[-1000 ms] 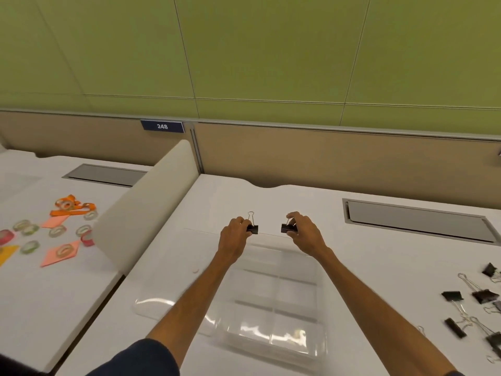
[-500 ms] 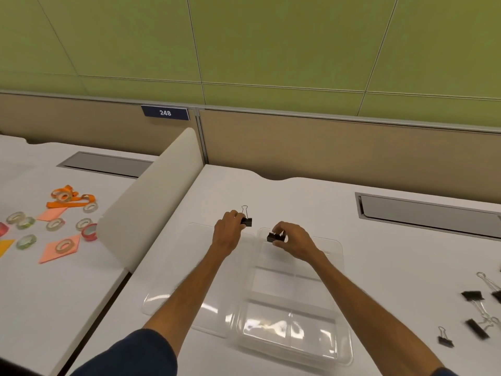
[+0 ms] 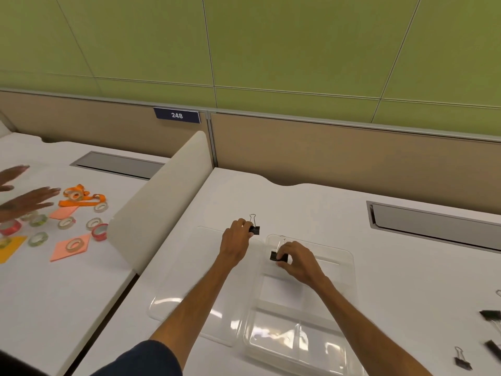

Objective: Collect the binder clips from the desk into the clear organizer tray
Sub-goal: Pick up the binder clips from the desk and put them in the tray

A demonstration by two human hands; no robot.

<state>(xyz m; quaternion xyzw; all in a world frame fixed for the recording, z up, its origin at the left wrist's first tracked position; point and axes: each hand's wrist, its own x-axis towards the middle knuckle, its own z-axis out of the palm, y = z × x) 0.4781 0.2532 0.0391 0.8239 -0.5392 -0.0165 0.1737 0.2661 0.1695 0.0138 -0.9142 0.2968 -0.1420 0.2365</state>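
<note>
Reaching forward with both arms extended, the left hand (image 3: 235,241) pinches 1 clip (image 3: 254,229) in curled fingers above the tabletop (image 3: 325,213), just left of the tray (image 3: 349,294); right hand (image 3: 296,260) fingers pinch a 2nd clip (image 3: 278,255) over the tray's far compartment.

The left hand (image 3: 235,241) and the right hand (image 3: 299,264) are both bare, as are the long forearms behind them. A dark navy sleeve (image 3: 143,359) covers the left upper arm at the bottom edge of the view and ends near the elbow in a soft, rounded hem. Its cloth looks plain and matte. The right arm shows bare as far as the lower edge of the view.
</note>
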